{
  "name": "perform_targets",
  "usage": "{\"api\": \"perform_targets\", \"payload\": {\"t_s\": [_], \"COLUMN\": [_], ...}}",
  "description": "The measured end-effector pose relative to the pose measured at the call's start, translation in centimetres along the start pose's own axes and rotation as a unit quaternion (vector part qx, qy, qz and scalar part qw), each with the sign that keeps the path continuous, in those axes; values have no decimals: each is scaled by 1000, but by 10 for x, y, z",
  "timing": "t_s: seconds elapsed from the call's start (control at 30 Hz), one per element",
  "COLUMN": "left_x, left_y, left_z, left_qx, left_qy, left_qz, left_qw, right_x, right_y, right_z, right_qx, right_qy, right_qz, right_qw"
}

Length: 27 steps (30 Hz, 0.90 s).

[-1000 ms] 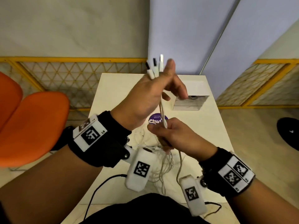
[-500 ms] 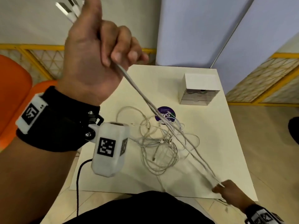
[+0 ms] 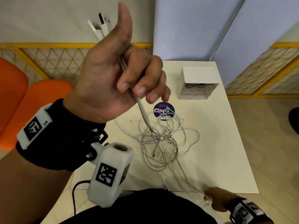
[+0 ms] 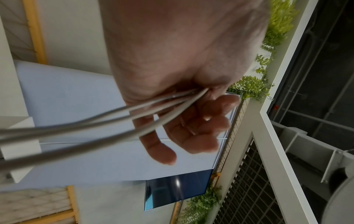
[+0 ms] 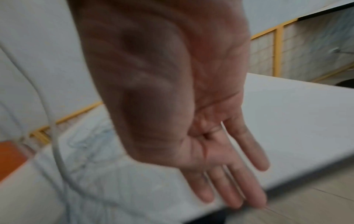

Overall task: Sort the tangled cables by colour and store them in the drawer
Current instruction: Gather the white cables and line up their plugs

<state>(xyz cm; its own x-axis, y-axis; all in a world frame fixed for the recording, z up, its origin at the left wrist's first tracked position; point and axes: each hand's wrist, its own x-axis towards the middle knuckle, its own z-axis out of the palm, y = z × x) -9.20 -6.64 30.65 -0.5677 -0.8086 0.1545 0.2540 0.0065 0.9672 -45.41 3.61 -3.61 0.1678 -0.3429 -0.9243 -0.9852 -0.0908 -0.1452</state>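
Right hand (image 5: 206, 136): low at the near table (image 3: 226, 143) edge, fingers straight and spread, holding nothing. Left hand (image 3: 113, 75): raised, fingers curled round white cables (image 3: 142, 109), plugs (image 3: 100, 25) above the thumb. Tangled cables (image 3: 161, 143): below it. Drawer unit (image 3: 197, 84): beyond, right.

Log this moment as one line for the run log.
left hand: raised, grips white cables | right hand: open at table near edge | cable tangle: on table | drawer unit: far side
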Motion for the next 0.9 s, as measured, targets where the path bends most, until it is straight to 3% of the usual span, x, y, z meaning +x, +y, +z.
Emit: {"api": "perform_targets", "payload": {"t_s": [0.1,0.17,0.27,0.37,0.43,0.53,0.67,0.8,0.9], "left_x": [-3,-7,-13,-19,-24,-31,-44,-55,-59], "left_y": [0,-1,-2,0,0,2,5,4,3], "left_z": [2,1,2,4,4,4,-2,-10,-12], "left_qx": [-81,-100,-107,-118,-120,-118,-122,-127,-130], "left_qy": [-3,-5,-13,-18,-15,1,24,52,62], "left_qz": [-7,-6,-2,-4,-9,-12,-9,-6,-4], "left_qw": [997,995,994,993,993,993,992,991,990], "right_x": [9,17,24,32,38,53,71,79,88], "right_y": [-23,-45,-87,-130,-155,-179,-179,-171,-164], "right_z": [-27,-49,-78,-99,-107,-109,-102,-93,-91], "right_qx": [-63,-88,-54,-34,-54,-155,-270,-315,-261], "right_qy": [82,175,300,349,329,255,202,203,203], "right_qz": [1,-29,-104,-226,-265,-200,-163,-163,-141], "right_qw": [995,980,947,909,905,933,927,913,933]}}
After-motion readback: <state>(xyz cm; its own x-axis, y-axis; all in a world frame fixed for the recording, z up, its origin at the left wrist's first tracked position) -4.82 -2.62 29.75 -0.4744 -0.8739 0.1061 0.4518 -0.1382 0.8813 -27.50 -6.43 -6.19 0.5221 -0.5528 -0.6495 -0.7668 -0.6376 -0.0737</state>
